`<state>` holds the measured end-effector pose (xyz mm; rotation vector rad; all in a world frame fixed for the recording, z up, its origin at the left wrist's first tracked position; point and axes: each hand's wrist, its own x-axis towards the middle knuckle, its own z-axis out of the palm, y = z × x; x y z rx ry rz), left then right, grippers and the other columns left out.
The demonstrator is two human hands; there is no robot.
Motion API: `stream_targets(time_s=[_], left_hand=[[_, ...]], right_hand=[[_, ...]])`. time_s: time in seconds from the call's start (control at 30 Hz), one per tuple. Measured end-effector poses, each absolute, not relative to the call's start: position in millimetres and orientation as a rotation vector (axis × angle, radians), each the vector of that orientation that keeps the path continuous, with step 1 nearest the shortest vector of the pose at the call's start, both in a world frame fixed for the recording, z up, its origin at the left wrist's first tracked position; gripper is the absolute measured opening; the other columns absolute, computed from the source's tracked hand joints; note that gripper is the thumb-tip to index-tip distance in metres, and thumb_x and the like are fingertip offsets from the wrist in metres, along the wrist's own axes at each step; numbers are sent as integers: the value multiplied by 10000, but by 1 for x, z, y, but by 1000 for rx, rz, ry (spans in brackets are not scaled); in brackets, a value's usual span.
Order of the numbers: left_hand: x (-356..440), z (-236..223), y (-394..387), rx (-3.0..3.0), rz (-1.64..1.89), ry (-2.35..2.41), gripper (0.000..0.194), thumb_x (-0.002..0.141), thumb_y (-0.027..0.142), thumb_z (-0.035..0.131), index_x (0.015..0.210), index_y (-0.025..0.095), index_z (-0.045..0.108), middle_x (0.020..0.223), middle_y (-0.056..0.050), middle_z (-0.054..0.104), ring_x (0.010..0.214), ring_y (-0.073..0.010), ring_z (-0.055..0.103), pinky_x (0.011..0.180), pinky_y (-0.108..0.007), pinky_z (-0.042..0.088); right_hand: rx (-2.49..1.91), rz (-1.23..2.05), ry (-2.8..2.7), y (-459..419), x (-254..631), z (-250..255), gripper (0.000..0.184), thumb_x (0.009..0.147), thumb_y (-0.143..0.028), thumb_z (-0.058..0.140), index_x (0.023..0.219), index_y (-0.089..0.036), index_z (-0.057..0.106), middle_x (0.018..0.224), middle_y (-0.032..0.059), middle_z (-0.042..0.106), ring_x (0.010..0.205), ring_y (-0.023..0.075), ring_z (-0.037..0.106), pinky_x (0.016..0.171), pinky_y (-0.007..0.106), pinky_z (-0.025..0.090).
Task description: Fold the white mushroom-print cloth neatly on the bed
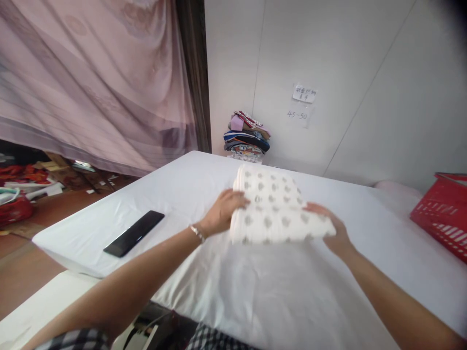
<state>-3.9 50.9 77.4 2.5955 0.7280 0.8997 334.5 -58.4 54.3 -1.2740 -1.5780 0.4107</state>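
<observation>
Floor, left: red container, pale things in it, details too small.
Tabletop, left: black phone lies inside the tabletop edge.
Left grip: your left hand grasps the left side of the folded cloth.
Back edge: fabric stack just beyond.
Cloth: between your hands, over the tabletop's middle.
Right grip: your right hand grasps its right end.
Right room: white surface stretches from your right hand to the red basket; contents hidden.
</observation>
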Motion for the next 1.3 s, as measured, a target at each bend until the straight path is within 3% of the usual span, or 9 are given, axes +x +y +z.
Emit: stream_targets(time_s=[0.1, 0.2, 0.37, 0.53, 0.67, 0.8, 0.93, 1.07, 1.3], left_hand=[[-19, 18, 10, 2777, 621, 491, 197, 818, 174, 538, 988, 259, 588, 1139, -27, 644, 1229, -209, 452, 1106, -474, 179], [-26, -6, -13, 2866, 594, 473, 231, 867, 118, 442, 1030, 234, 557, 1199, -38, 613, 1243, -191, 435, 1112, -468, 190], [-34, 4, -24, 2849, 596, 468, 342, 834, 81, 435, 1126, 228, 533, 1275, -66, 561, 1279, -211, 397, 1083, -477, 269], [-33, 12, -30, 2593, 718, 603, 411, 750, 56, 438, 1084, 238, 593, 1215, -52, 602, 1230, -209, 457, 1035, -450, 362], [-12, 17, -37, 2295, 1006, 938, 290, 837, 155, 425, 1057, 210, 606, 1207, -70, 598, 1164, -187, 511, 1002, -392, 409], [7, 17, -56, 2399, 860, 923, 255, 848, 245, 494, 1074, 226, 610, 1189, -57, 610, 1164, -214, 503, 1040, -415, 345], [7, 15, -59, 2348, 831, 921, 216, 866, 259, 459, 952, 240, 656, 1060, -33, 664, 1045, -192, 570, 982, -370, 388], [-3, 16, -19, 1936, 982, 1339, 207, 825, 299, 491, 926, 223, 655, 936, -33, 681, 853, -177, 616, 783, -286, 475], [11, 10, 43, 1670, 731, 1572, 390, 729, 585, 544, 750, 200, 598, 763, -44, 657, 725, -207, 601, 623, -280, 417]], right_hand=[[-1385, 462, -1887, -103, 337, -9, 430, 704, -576, 615, 1010, -275, 647, 1132, 71, 655, 1205, 296, 485, 1068, 482, 302], [-1405, 403, -2040, -126, 340, -34, 364, 770, -524, 564, 1044, -295, 635, 1186, 46, 632, 1234, 281, 462, 1077, 501, 276], [-1439, 426, -2153, -134, 352, -23, 316, 853, -397, 499, 1139, -331, 615, 1248, 11, 592, 1279, 258, 412, 1049, 509, 337], [-1607, 581, -1896, -124, 351, 10, 342, 888, -435, 412, 1112, -321, 643, 1267, 5, 575, 1247, 257, 454, 1037, 487, 387], [-1630, 498, -1828, -104, 306, 36, 427, 870, -475, 432, 1247, -307, 541, 1393, 0, 446, 1315, 249, 356, 1081, 451, 330], [-1641, 330, -2152, -87, 256, 27, 599, 885, -495, 396, 1425, -263, 280, 1513, 18, 192, 1394, 253, 123, 1129, 499, 159], [-1669, 338, -2448, -84, 239, 1, 629, 894, -551, 326, 1439, -248, 239, 1513, 39, 170, 1396, 249, 105, 1128, 515, 88], [-1706, 368, -2493, -85, 243, -6, 639, 903, -563, 281, 1448, -238, 202, 1517, 32, 127, 1399, 239, 83, 1133, 500, 64], [-1729, 435, -2419, -68, 235, 19, 609, 906, -553, 270, 1440, -262, 235, 1521, 27, 142, 1399, 232, 94, 1133, 492, 94]])
